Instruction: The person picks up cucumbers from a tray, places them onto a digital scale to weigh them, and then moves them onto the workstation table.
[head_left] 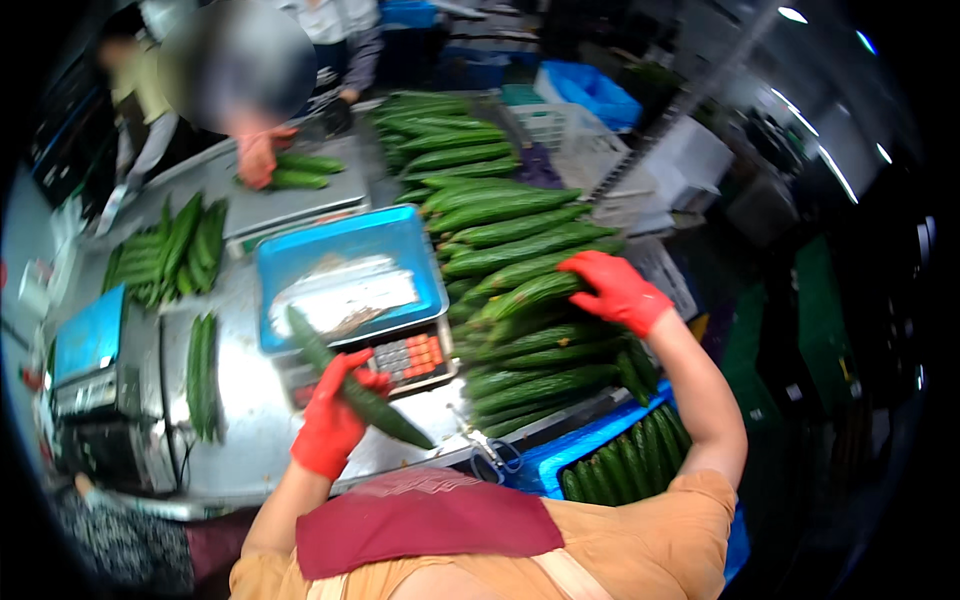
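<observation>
Two hands in red gloves worked at a sheet-metal table (250, 395). The left hand (332, 420) was closed around one cucumber (375, 407), a long, dark green, tapered body held diagonally; in view, its far end overlapped the scale tray. The right hand (617, 288) rested with bent fingers on the stack of cucumbers (515, 235); whether it gripped one could not be told. The stack, located right of the scale, consisted of elongated, ridged green bodies laid crosswise in layers; overlap prevented an exact count.

Other quantities: one blue tray (340, 230), rectangular with rounded corners and a glossy whitish base, mounted on one scale (410, 358) with grey and orange keys; two slender cucumbers (202, 380) lying side by side on the metal, left of the scale; one blue crate (545, 470) holding a row of cucumbers below the right forearm; one pair of scissors (488, 457) with looped handles at the near edge.
</observation>
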